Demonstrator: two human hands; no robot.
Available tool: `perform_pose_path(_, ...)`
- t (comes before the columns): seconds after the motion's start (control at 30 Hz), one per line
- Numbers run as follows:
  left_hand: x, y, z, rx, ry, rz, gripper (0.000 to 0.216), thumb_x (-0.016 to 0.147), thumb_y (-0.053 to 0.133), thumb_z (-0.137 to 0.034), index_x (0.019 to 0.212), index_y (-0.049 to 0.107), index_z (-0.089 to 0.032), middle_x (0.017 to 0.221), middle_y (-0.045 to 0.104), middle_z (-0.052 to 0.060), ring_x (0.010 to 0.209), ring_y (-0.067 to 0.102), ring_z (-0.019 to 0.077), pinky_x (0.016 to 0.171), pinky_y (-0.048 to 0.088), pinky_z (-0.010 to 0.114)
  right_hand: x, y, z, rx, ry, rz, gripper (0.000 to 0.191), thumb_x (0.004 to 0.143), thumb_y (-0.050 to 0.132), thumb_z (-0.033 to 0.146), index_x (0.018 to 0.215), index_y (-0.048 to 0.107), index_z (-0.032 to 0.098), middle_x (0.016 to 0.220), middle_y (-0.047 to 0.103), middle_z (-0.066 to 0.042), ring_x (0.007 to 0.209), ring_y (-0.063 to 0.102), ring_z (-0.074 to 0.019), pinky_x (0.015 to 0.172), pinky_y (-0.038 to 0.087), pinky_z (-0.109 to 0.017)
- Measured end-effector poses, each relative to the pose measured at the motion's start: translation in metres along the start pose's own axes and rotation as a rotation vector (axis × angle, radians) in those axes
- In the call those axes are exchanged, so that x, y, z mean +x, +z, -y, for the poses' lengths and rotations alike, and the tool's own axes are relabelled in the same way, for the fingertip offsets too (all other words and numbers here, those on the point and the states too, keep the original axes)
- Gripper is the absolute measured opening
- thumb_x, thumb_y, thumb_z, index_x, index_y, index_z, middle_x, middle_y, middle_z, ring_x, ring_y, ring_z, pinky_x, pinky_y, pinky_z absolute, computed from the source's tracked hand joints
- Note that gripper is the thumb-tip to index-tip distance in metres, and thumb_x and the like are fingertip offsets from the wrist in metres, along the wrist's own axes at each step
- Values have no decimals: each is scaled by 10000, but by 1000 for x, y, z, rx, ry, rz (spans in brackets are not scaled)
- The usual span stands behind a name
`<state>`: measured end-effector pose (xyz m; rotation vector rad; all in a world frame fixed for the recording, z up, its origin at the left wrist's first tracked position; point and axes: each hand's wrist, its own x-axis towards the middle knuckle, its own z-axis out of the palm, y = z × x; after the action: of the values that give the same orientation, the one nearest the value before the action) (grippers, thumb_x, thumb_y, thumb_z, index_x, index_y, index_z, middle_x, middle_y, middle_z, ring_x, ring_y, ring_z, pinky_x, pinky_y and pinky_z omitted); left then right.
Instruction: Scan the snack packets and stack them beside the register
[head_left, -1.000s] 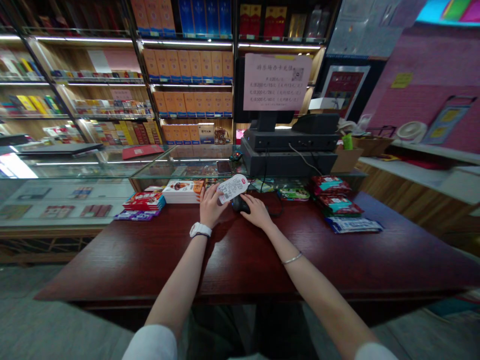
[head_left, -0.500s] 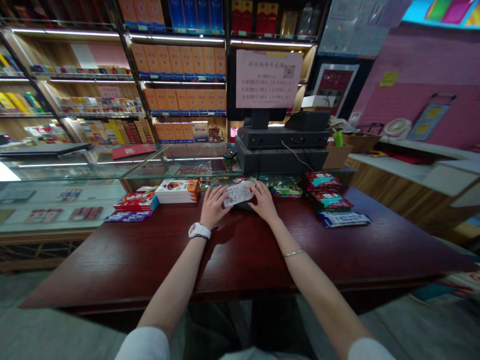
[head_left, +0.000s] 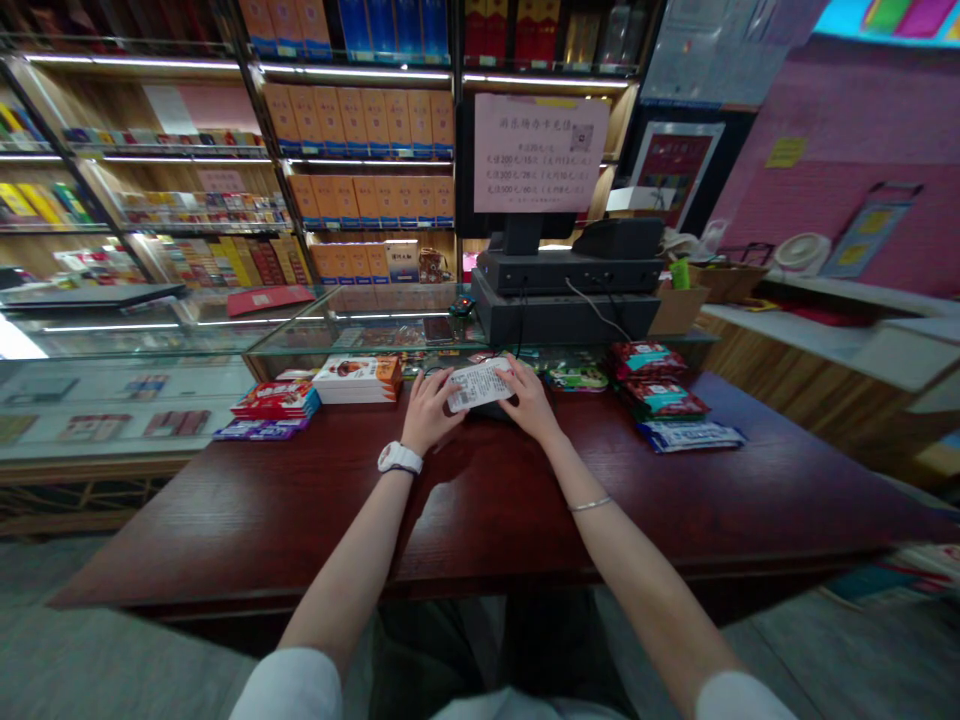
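Between my two hands is a small white package (head_left: 480, 385) with printed text and what looks like a barcode on the side facing me. My left hand (head_left: 429, 412) grips its left end, fingers on top and thumb below. At the right end my right hand (head_left: 527, 403) pinches it in the same way. The package is tilted, its right end a little higher, above the dark red-brown table (head_left: 495, 510). Just beneath it lies a black object (head_left: 491, 411), mostly hidden by the package and my hands.
To the left are red snack packs (head_left: 276, 398) on purple ones (head_left: 259, 429), beside white-and-orange boxes (head_left: 357, 380). Red-brown bags (head_left: 664, 385) and a blue-white pack (head_left: 691, 436) lie right. Behind stand a glass case (head_left: 360, 318) and a cash register (head_left: 566, 300).
The package has turned slightly, so its printed face shows flatter and more fully towards me. Both hands keep their hold in nearly the same place.
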<state>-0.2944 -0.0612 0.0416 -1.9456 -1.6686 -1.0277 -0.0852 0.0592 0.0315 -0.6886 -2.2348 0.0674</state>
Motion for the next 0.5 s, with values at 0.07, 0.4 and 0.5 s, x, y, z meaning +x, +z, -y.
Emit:
perform_pose_path(0.07, 1, -1, -1, -40, -43, -12, 366, 745, 739, -331, 1090, 656, -244, 1340, 595, 94, 1280, 526, 278, 1215, 228, 527, 0, 2, -1, 28, -3, -17, 426, 898, 542, 253, 1321, 583, 220, 1535, 404, -124, 1395, 393, -257, 1147, 312, -503)
perform_pose_path(0.4, 6, 10, 6, -339, -281, -47, 196, 819, 677, -370, 965, 695, -241, 1078, 719, 47, 1084, 647, 246, 1118, 368, 515, 1, 5, 2, 136, 8, -75, 290, 920, 541, 280, 1185, 655, 242, 1389, 562, -103, 1273, 517, -250, 1085, 401, -465)
perform_pose_path(0.5, 6, 13, 8, -365, -310, -21, 202, 871, 613, -397, 961, 697, -237, 1044, 741, 47, 1036, 671, 235, 1102, 386, 495, 1, 4, 1, 109, 21, -85, 264, 918, 512, 244, 1127, 673, 233, 1300, 615, -103, 1227, 540, -257, 1093, 379, -478)
